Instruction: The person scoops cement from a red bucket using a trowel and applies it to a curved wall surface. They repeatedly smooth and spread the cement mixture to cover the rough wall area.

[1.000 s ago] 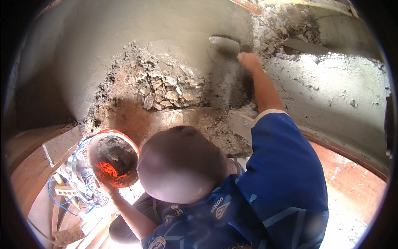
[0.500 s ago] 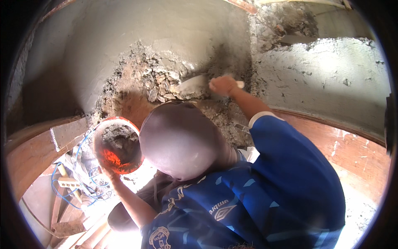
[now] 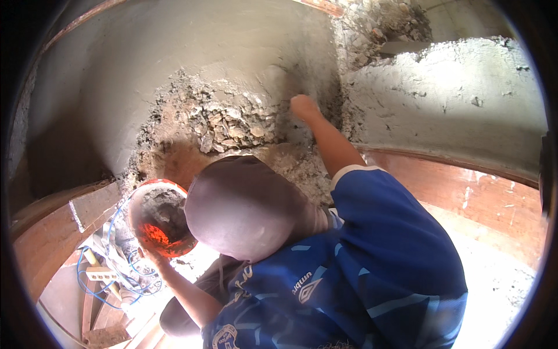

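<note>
My left hand (image 3: 152, 257) grips the near rim of a round orange-red bucket (image 3: 156, 235). Grey wet mortar (image 3: 160, 205) lies in it, and light glows through the lower wall. Out in front, my right hand (image 3: 304, 108) is closed in a fist close to the grey plastered wall (image 3: 232, 41). Half a second ago it held a trowel with a pale blade and handle; now the tool is blurred or hidden behind the fist. Left of this hand, rough broken stone (image 3: 229, 125) shows in a bare patch amid the smooth plaster.
A rounded purple-grey cloth shape (image 3: 244, 206) fills the middle, beside the bucket. Wooden boards (image 3: 453, 177) run along the right. At lower left lie blue cable (image 3: 84, 285), a pale socket strip (image 3: 101, 273) and timber pieces (image 3: 107, 336). Upper right stands a brightly lit rough plaster surface (image 3: 453, 87).
My right hand has turned and shifted slightly up along the wall, and the trowel blade no longer shows over the stones. The whole view has shifted a little; the left hand keeps the bucket.
</note>
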`<state>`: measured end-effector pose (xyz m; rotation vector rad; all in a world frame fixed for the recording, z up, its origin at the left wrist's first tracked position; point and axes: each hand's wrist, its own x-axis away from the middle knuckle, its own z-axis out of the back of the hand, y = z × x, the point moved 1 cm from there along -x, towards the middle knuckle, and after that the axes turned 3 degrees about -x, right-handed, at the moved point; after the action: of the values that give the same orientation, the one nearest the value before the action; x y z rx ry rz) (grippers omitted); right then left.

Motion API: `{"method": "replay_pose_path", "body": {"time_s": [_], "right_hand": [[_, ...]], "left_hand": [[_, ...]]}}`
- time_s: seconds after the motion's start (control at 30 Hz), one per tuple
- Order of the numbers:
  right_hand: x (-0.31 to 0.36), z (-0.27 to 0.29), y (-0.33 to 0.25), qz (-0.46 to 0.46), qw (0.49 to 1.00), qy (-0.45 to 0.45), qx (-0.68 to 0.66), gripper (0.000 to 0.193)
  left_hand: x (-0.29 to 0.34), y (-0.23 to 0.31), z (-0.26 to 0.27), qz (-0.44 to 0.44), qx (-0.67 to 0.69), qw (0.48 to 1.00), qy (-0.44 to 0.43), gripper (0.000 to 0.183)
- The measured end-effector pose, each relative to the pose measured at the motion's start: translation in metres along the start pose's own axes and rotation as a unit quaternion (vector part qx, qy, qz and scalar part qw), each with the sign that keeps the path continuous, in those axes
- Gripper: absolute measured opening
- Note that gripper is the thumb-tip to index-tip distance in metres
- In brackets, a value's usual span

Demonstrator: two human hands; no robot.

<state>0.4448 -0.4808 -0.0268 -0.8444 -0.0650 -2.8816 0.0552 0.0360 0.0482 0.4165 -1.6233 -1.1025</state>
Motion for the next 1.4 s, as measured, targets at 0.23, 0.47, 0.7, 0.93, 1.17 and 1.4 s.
{"method": "replay_pose_path", "body": {"time_s": [0.23,0.47,0.7,0.93,1.17,1.4], "right_hand": [[-0.006,-0.068,0.111,-0.004,0.995,-0.085,-0.047,0.029],[-0.011,0.052,-0.023,-0.176,0.962,-0.009,-0.208,0.025],[-0.033,0.028,0.065,-0.396,0.759,0.075,-0.511,0.027],[-0.061,0.067,0.002,-0.202,0.918,0.068,-0.334,0.037],[-0.099,0.069,0.070,-0.270,0.805,0.093,-0.520,0.036],[-0.103,0.124,0.012,-0.209,0.898,0.048,-0.384,0.038]], "left_hand": [[-0.014,-0.012,-0.004,0.012,-0.006,1.000,0.012,0.047],[-0.004,0.000,-0.006,0.009,0.011,1.000,-0.016,0.054],[0.002,0.002,-0.009,-0.011,-0.037,0.998,0.039,0.053],[0.007,0.010,-0.018,0.009,-0.043,0.999,0.025,0.054],[-0.003,-0.004,-0.006,0.009,-0.086,0.995,0.058,0.056],[0.017,0.012,-0.022,0.012,-0.045,0.999,0.013,0.059]]}}
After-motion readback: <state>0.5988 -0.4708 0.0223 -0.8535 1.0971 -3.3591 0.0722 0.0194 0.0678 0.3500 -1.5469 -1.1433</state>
